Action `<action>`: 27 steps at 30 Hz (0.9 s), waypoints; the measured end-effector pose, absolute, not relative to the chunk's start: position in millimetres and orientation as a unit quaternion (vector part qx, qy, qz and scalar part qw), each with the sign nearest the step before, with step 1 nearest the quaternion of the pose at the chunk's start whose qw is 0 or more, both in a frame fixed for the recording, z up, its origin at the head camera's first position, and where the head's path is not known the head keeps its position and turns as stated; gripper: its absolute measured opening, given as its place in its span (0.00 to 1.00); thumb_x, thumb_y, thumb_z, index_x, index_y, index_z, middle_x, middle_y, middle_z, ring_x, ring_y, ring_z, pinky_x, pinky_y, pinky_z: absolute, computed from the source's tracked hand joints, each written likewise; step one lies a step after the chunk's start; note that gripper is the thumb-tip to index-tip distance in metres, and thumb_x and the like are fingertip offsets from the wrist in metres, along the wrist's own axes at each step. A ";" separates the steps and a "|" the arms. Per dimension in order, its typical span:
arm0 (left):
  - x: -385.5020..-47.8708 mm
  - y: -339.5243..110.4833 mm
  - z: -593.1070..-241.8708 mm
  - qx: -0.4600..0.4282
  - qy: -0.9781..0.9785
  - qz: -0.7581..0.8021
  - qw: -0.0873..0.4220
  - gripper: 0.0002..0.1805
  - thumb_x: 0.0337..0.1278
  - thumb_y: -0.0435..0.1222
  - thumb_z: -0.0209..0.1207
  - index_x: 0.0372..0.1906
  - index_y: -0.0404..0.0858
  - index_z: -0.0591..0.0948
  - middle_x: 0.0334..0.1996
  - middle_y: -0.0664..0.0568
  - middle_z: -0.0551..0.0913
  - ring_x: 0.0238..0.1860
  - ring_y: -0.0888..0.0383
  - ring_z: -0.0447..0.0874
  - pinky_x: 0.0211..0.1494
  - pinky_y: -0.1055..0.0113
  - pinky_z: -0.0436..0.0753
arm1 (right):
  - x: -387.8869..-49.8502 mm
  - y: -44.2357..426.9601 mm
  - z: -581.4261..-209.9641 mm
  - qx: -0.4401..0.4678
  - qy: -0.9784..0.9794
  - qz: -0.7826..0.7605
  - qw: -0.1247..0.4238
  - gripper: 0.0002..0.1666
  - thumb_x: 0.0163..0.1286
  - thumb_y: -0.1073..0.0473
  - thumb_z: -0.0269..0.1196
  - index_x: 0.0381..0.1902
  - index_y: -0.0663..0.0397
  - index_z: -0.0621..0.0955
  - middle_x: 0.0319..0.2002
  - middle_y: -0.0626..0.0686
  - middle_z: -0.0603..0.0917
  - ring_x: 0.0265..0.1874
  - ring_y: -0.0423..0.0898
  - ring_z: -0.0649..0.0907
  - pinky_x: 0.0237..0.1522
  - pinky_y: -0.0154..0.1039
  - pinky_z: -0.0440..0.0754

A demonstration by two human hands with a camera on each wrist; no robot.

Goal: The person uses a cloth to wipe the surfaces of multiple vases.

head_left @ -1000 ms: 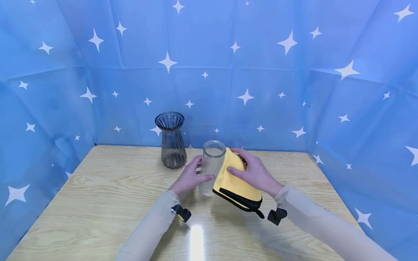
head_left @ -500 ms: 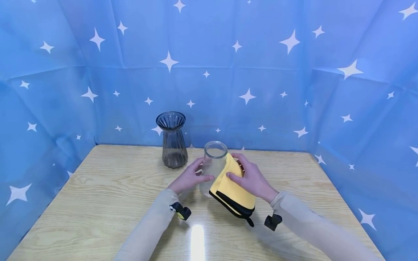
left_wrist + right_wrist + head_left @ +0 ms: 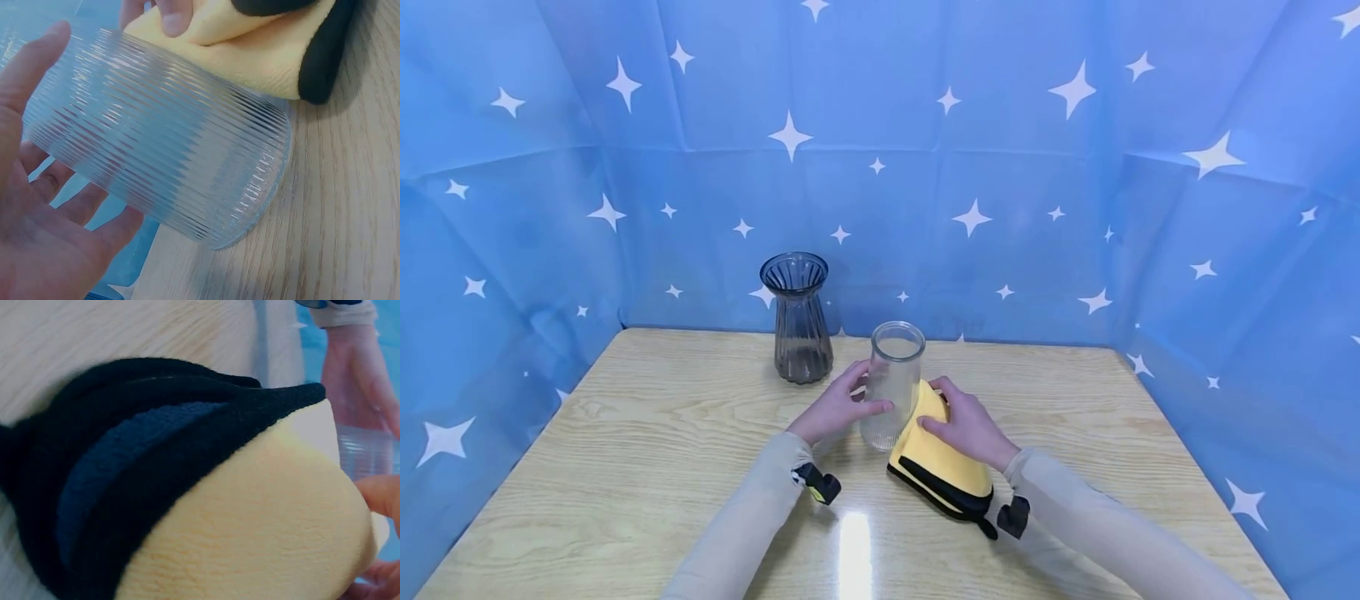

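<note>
A clear ribbed glass vase (image 3: 891, 383) stands near the middle of the table in the head view. My left hand (image 3: 842, 404) holds it from the left, thumb in front and fingers behind; the left wrist view shows the ribbed glass (image 3: 162, 137) between thumb and fingers. On the vase's right side, my right hand (image 3: 966, 423) grips a folded yellow cloth (image 3: 943, 454) with black edging and a small black loop. The cloth lies against the glass. Up close in the right wrist view, the cloth (image 3: 250, 512) shows a dark blue inner layer between its black edges.
Behind and left of the clear vase stands a smoky grey fluted vase (image 3: 801, 325) with a flared rim. The light wood table (image 3: 647, 433) reaches back to a blue curtain (image 3: 910, 192) with white stars, which also hangs at both sides.
My right hand and the cloth have moved down along the clear vase's right side. My left hand keeps its hold, and the vase has stayed in about the same place.
</note>
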State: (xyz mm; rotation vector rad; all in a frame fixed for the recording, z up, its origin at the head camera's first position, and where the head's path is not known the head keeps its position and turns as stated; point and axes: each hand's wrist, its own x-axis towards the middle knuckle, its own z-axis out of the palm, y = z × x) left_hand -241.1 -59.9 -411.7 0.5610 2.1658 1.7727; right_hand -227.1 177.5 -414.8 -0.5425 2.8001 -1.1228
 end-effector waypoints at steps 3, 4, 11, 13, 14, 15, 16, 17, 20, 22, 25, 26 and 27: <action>-247.9 -60.3 -420.6 0.190 0.753 0.613 0.144 0.38 0.59 0.38 0.65 0.72 0.47 0.63 0.72 0.48 0.58 0.70 0.41 0.56 0.67 0.46 0.64 | -229.3 177.7 -417.0 -0.173 0.913 -0.363 0.064 0.25 0.65 0.59 0.66 0.57 0.61 0.72 0.35 0.51 0.82 0.25 0.42 0.78 0.26 0.38 0.76; -250.2 -60.3 -423.9 0.189 0.754 0.613 0.142 0.38 0.58 0.38 0.66 0.72 0.47 0.62 0.72 0.49 0.58 0.70 0.41 0.56 0.67 0.46 0.65 | -230.1 178.0 -417.8 -0.174 0.914 -0.359 0.074 0.25 0.65 0.59 0.66 0.56 0.61 0.72 0.35 0.51 0.82 0.26 0.42 0.78 0.27 0.39 0.76; -257.6 -59.0 -436.8 0.195 0.751 0.616 0.136 0.39 0.57 0.41 0.67 0.72 0.51 0.63 0.73 0.52 0.57 0.71 0.44 0.55 0.67 0.47 0.64 | -235.1 177.5 -424.7 -0.167 0.923 -0.321 0.129 0.21 0.66 0.58 0.65 0.52 0.62 0.74 0.31 0.49 0.79 0.26 0.43 0.76 0.29 0.39 0.75; -257.2 -59.1 -436.7 0.197 0.748 0.619 0.134 0.39 0.57 0.41 0.67 0.72 0.51 0.63 0.72 0.52 0.58 0.70 0.45 0.56 0.67 0.47 0.65 | -236.0 176.0 -425.2 -0.171 0.929 -0.303 0.129 0.20 0.65 0.58 0.65 0.50 0.64 0.75 0.29 0.48 0.78 0.26 0.43 0.75 0.30 0.40 0.75; -257.1 -59.3 -436.8 0.199 0.747 0.620 0.133 0.38 0.57 0.41 0.67 0.71 0.51 0.64 0.72 0.53 0.59 0.70 0.45 0.57 0.67 0.48 0.65 | -236.4 175.0 -425.1 -0.177 0.932 -0.291 0.127 0.19 0.65 0.58 0.65 0.49 0.64 0.76 0.28 0.48 0.77 0.26 0.43 0.75 0.30 0.40 0.75; -257.0 -59.5 -436.8 0.200 0.747 0.621 0.132 0.38 0.57 0.41 0.67 0.71 0.51 0.64 0.71 0.53 0.59 0.70 0.45 0.57 0.67 0.48 0.65 | -236.8 174.0 -425.1 -0.181 0.935 -0.279 0.126 0.18 0.65 0.58 0.65 0.47 0.65 0.76 0.28 0.49 0.77 0.25 0.44 0.75 0.29 0.40 0.75; -256.9 -59.6 -436.7 0.200 0.746 0.622 0.131 0.38 0.57 0.41 0.67 0.71 0.51 0.64 0.71 0.53 0.60 0.70 0.45 0.58 0.67 0.49 0.66 | -237.1 172.9 -425.1 -0.185 0.939 -0.263 0.123 0.17 0.65 0.58 0.65 0.45 0.64 0.76 0.27 0.48 0.76 0.25 0.44 0.75 0.29 0.40 0.74; -256.8 -59.6 -436.6 0.201 0.745 0.622 0.130 0.38 0.57 0.41 0.67 0.71 0.51 0.64 0.71 0.53 0.60 0.70 0.45 0.58 0.67 0.49 0.66 | -237.3 171.5 -424.8 -0.190 0.942 -0.249 0.120 0.16 0.64 0.58 0.65 0.43 0.64 0.77 0.26 0.49 0.76 0.24 0.44 0.74 0.29 0.40 0.74; -256.0 -59.9 -435.2 0.195 0.750 0.619 0.132 0.38 0.56 0.42 0.68 0.71 0.51 0.65 0.70 0.53 0.61 0.70 0.46 0.58 0.68 0.51 0.66 | -238.4 167.2 -423.4 -0.200 0.950 -0.209 0.118 0.13 0.62 0.59 0.66 0.38 0.63 0.77 0.24 0.49 0.75 0.23 0.45 0.74 0.27 0.41 0.73; -254.2 -60.2 -433.4 0.190 0.754 0.615 0.132 0.39 0.56 0.43 0.67 0.72 0.49 0.63 0.71 0.51 0.60 0.70 0.44 0.58 0.68 0.50 0.65 | -240.2 164.3 -422.5 -0.198 0.954 -0.189 0.126 0.12 0.61 0.59 0.66 0.35 0.62 0.77 0.24 0.50 0.75 0.23 0.45 0.73 0.27 0.41 0.73; -251.9 -59.9 -429.8 0.182 0.766 0.603 0.125 0.42 0.55 0.44 0.68 0.73 0.47 0.61 0.71 0.48 0.62 0.70 0.44 0.58 0.69 0.51 0.64 | -242.9 160.9 -420.4 -0.192 0.955 -0.173 0.141 0.12 0.60 0.59 0.66 0.35 0.63 0.77 0.26 0.51 0.77 0.24 0.47 0.75 0.29 0.43 0.75; -251.3 -59.6 -428.7 0.182 0.770 0.600 0.120 0.42 0.55 0.44 0.68 0.73 0.47 0.60 0.70 0.47 0.62 0.70 0.44 0.59 0.69 0.51 0.64 | -243.8 160.5 -420.4 -0.190 0.956 -0.171 0.146 0.13 0.60 0.59 0.66 0.36 0.63 0.77 0.27 0.52 0.77 0.25 0.47 0.76 0.30 0.44 0.76; -250.6 -59.2 -427.5 0.182 0.774 0.596 0.115 0.43 0.55 0.44 0.68 0.73 0.46 0.60 0.70 0.47 0.62 0.70 0.45 0.59 0.68 0.50 0.64 | -244.5 160.4 -420.3 -0.189 0.955 -0.172 0.150 0.13 0.61 0.59 0.66 0.37 0.64 0.78 0.28 0.52 0.78 0.26 0.48 0.76 0.31 0.44 0.76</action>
